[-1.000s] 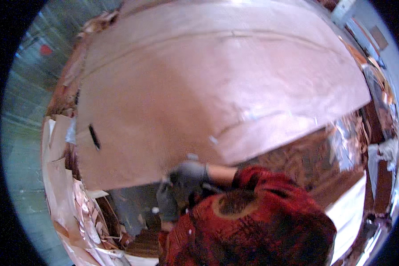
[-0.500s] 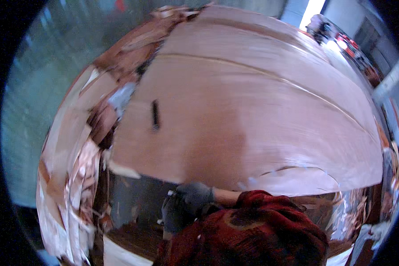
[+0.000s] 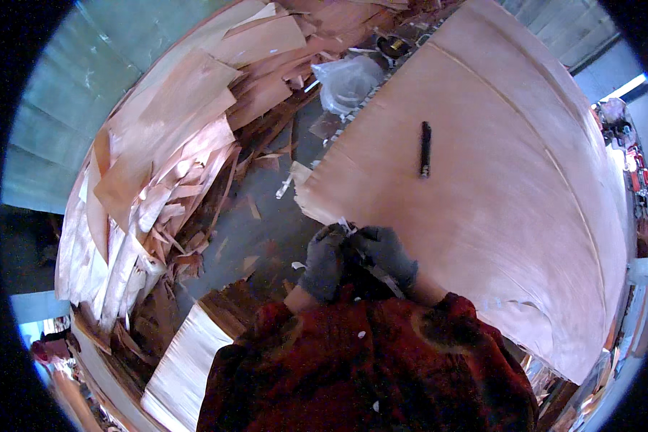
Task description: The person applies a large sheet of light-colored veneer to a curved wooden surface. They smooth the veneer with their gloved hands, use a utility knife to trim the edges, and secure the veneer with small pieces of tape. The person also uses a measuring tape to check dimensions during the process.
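Note:
Close together in front of my chest are my left hand (image 3: 325, 261) and my right hand (image 3: 386, 255), both in grey gloves with the fingers curled in. A small whitish piece (image 3: 347, 225) shows between their fingertips; its kind I cannot make out. A narrow pale strip (image 3: 387, 279) hangs below my right hand, against the dark shirt. Just beyond both hands lies the corner of a large reddish-brown wood veneer sheet (image 3: 497, 209). On that sheet rests a slim black tool (image 3: 425, 150), apart from my hands.
Torn veneer scraps (image 3: 173, 165) are heaped along the left. A clear plastic bag (image 3: 348, 83) lies by the sheet's far left edge. Small chips are scattered on the grey floor (image 3: 245, 223). A pale stack of sheets (image 3: 191, 367) stands at the lower left.
My view has swung left, so the veneer sheet and black tool now appear further right. My hands, overlapped and blurred before, now show side by side with the whitish piece between them.

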Demonstrator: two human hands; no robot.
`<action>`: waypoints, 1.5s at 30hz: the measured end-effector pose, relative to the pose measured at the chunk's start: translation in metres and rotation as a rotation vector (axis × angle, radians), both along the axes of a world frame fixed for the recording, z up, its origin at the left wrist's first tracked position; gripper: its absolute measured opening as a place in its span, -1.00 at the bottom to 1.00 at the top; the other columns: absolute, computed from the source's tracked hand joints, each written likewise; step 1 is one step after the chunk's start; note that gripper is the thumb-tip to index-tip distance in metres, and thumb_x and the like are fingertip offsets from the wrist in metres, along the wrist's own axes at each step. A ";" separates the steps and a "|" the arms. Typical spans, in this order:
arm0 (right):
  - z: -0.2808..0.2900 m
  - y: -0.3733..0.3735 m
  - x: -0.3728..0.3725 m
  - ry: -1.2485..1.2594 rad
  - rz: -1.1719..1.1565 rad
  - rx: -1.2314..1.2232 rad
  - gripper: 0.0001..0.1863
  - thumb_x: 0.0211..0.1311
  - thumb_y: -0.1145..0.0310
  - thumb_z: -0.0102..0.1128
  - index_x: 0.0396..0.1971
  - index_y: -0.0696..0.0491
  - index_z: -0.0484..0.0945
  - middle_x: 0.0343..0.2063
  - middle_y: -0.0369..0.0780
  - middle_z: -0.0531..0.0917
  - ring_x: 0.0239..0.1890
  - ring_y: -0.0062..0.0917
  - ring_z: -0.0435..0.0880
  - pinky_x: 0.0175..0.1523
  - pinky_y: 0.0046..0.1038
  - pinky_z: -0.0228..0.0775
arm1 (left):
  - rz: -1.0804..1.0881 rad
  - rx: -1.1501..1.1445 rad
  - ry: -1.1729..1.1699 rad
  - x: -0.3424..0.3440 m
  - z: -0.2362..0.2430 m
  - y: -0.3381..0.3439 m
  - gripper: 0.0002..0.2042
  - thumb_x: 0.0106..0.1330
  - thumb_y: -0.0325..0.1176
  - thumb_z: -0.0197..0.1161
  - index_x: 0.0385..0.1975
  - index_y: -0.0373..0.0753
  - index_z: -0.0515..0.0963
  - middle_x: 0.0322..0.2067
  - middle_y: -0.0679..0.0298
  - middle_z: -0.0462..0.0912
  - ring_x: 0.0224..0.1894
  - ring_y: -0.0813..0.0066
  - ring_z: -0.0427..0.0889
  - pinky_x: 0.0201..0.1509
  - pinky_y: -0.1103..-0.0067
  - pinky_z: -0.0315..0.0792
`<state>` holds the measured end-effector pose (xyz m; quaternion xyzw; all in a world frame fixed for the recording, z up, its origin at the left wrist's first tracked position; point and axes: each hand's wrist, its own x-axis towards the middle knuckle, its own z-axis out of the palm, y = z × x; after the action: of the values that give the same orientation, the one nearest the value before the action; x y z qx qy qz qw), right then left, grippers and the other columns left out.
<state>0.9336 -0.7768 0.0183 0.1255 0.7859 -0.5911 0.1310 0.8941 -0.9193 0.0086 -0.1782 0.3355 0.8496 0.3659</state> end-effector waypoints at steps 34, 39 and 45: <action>-0.061 -0.007 -0.154 -0.220 -1.031 -0.177 -0.63 0.08 0.14 0.18 -0.72 0.12 0.54 -0.82 -0.26 0.51 -0.83 -0.61 0.44 -0.70 -0.56 0.26 | -0.818 -0.421 2.356 -0.264 -0.092 0.050 -0.34 0.01 -0.30 0.18 0.20 -0.19 0.17 0.14 0.04 0.24 0.24 -0.06 0.09 0.24 0.12 0.05; -0.072 0.001 -0.156 -0.196 -0.733 0.157 -0.66 0.07 0.21 0.10 -0.67 0.19 0.56 -0.81 -0.20 0.53 -0.78 -0.55 0.51 -0.62 -0.50 0.37 | -0.875 -0.449 2.405 -0.275 -0.113 0.053 -0.38 0.04 -0.24 0.17 0.18 -0.11 0.22 0.18 0.19 0.22 0.27 -0.02 0.05 0.26 0.07 -0.02; -0.066 -0.001 -0.153 -0.291 -0.603 0.530 -0.69 0.05 0.18 0.00 -0.65 0.08 0.59 -0.75 -0.16 0.56 -0.63 -0.32 0.59 -0.38 -0.32 0.44 | -1.128 -0.437 2.497 -0.279 -0.108 0.057 -0.51 0.08 -0.14 0.11 0.09 0.11 0.35 0.25 0.29 0.15 0.31 0.00 -0.03 0.26 -0.05 -0.14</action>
<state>0.7801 -0.7773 -0.0474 0.4614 0.8120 -0.3565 0.0251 0.6147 -0.8619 -0.0998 0.7967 0.5878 0.1145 0.0820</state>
